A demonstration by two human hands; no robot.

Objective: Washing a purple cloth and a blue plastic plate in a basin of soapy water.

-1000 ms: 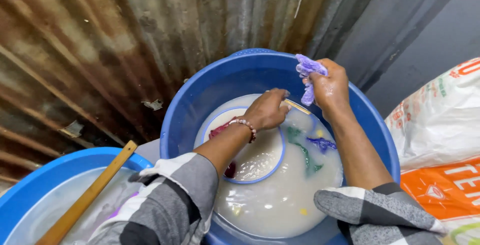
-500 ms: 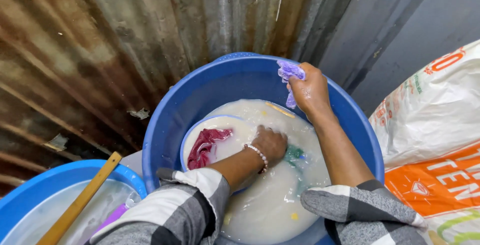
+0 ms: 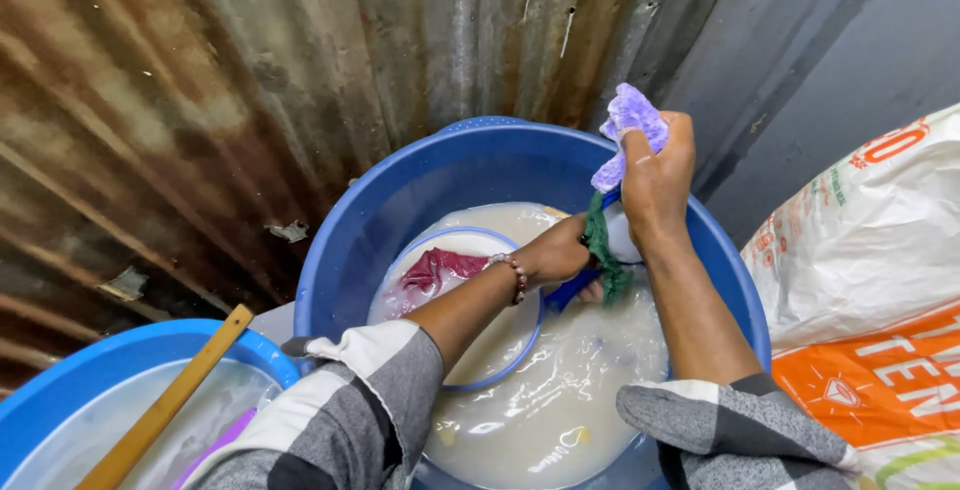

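While the right hand (image 3: 655, 175) is raised over the far rim of the big blue tub (image 3: 400, 210), its fingers are clenched on a lilac scrub cloth (image 3: 630, 120) that bunches out above the fist. A green cloth strip (image 3: 603, 245) hangs from under that fist down toward the water. It is wet and twisted. Just behind it sits something white and blue against the tub wall, too hidden to identify.

Left hand (image 3: 560, 250) is low, at the water surface, just beside the lower end of the green strip. Fingers curled inward there; can't tell whether they actually grip the strip or something blue under it. Beaded bracelet (image 3: 515, 278) on the left wrist.

Tub is filled with milky, soapy water (image 3: 560, 390). A smaller round basin with a blue rim (image 3: 455, 240) floats or sits inside it, left of centre, under the left forearm. A red garment (image 3: 440, 268) lies soaked in that basin, touching its far-left wall.

Both sleeves are grey-and-white check, pushed up to the elbows.

Bottom left: second blue tub (image 3: 90, 370), also with cloudy water, and a wooden stick (image 3: 170, 400) leaning across its rim. Something purple shows in it beside the stick.

Behind: rusty corrugated metal wall (image 3: 250, 70). Right: white and orange woven sack (image 3: 880, 290), just beside the big tub.
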